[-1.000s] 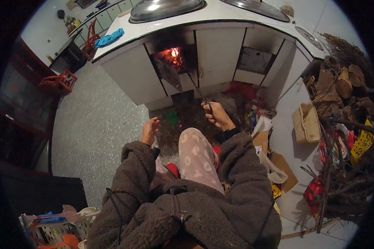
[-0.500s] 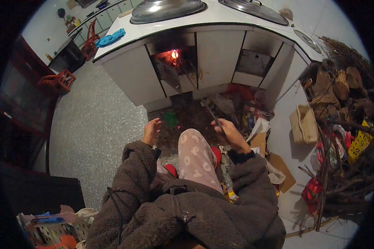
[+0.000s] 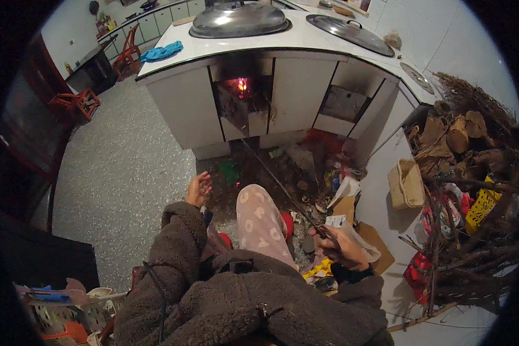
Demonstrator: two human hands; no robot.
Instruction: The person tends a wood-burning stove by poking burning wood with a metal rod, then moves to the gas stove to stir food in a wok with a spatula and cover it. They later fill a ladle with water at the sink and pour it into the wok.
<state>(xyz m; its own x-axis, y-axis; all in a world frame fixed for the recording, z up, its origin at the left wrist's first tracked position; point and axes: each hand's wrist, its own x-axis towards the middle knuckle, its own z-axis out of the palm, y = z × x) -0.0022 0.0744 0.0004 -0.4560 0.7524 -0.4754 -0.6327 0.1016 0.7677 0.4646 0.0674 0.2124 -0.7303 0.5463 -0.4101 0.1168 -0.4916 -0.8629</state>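
Note:
My right hand [image 3: 341, 248], low at the right beside my knee, is closed around one end of a long thin dark rod [image 3: 279, 184]. The rod slants up and left, its far tip just below the stove's fire opening; whether it is a poker or tongs I cannot make out. My left hand [image 3: 199, 189] hangs in the air left of my knee, fingers loosely curled and apart, with nothing in it. Orange flame [image 3: 242, 86] burns inside the opening of the white tiled stove [image 3: 181, 109]. A tilted metal plate [image 3: 234, 118] leans at that opening's lower edge.
Ash and scraps [image 3: 256, 167] cover the floor before the stove. Cardboard [image 3: 375, 245] lies by my right hand. Further right are a beige plastic bin [image 3: 406, 183] and a pile of logs [image 3: 458, 138] and sticks. Large lidded pots [image 3: 239, 22] stand on top. A basket [image 3: 69, 320] sits lower left.
My right hand has moved back and down to the right, drawing the rod away from the stove. My left hand has shifted slightly left and down. The view has turned a little.

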